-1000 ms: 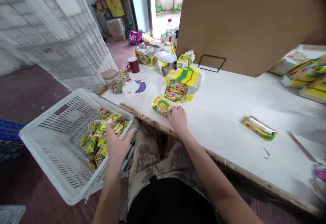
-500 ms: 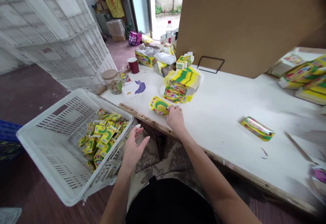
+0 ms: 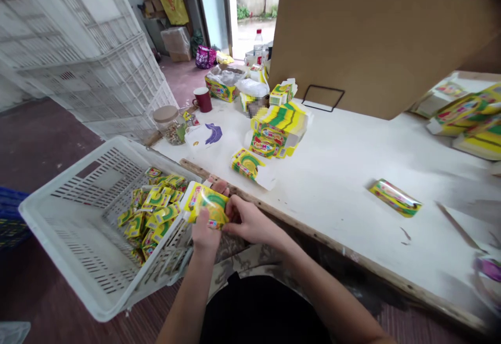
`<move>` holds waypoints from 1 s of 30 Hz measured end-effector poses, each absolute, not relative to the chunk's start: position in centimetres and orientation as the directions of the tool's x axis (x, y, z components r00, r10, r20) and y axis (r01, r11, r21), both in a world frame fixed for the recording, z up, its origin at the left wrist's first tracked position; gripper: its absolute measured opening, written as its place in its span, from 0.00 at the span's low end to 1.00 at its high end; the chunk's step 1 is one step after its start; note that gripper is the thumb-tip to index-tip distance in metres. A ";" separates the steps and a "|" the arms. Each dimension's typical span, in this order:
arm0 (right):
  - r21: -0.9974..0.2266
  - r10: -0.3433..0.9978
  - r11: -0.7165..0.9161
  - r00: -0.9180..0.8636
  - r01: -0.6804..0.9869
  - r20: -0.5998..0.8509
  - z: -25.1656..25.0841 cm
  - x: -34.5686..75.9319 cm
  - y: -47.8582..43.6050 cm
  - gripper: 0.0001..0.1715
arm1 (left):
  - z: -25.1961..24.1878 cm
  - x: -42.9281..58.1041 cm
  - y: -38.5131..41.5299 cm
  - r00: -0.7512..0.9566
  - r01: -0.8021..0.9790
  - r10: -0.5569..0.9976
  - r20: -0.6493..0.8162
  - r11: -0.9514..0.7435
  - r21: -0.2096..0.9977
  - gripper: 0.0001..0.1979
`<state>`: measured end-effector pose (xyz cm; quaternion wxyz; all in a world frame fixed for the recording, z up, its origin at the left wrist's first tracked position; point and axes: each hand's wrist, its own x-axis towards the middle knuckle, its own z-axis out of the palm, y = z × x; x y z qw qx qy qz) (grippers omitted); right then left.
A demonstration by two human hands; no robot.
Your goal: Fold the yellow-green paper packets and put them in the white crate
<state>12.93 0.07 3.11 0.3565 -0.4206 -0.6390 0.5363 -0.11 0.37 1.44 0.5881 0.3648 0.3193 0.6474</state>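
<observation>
A yellow printed carton point(image 3: 209, 203) with green and red lettering is held between my two hands, over the table's front edge beside the crate. My left hand point(image 3: 206, 237) wraps around it, thumb across the printed face. At its right end, my right hand point(image 3: 243, 221) pinches the carton's edge with curled fingers. A similar flattened carton point(image 3: 247, 164) lies on the table just beyond, its white flap toward me. To the left, a white plastic crate point(image 3: 74, 198) holds a heap of small yellow boxes point(image 3: 156, 203).
Stacked yellow cartons point(image 3: 279, 130) stand on the white table point(image 3: 332, 172). A long shiny carton point(image 3: 395, 198) lies to the right. A lidded jar point(image 3: 168, 125) and red mug point(image 3: 202, 99) stand at the far left, with a large cardboard sheet point(image 3: 376, 36) behind.
My right hand has come back from the table toward the left with a carton. My left hand has risen and closed around that carton; another carton stays on the table.
</observation>
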 end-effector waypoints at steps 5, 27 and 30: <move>-0.994 0.945 0.057 -0.318 -0.092 0.083 3.4 11.0 -1.9 0.13 | 3.6 0.3 0.6 -0.214 -0.737 0.977 -0.024 -0.145 0.661 0.18; -0.544 0.824 0.498 -0.173 0.676 0.540 3.8 15.8 0.0 0.14 | 5.7 -4.1 -0.2 -0.118 0.335 0.887 0.445 -0.387 0.859 0.50; -0.425 0.722 0.668 -0.392 0.611 0.570 4.2 15.1 -0.6 0.15 | 5.8 -4.4 0.1 0.177 0.577 0.952 0.251 -0.307 0.757 0.50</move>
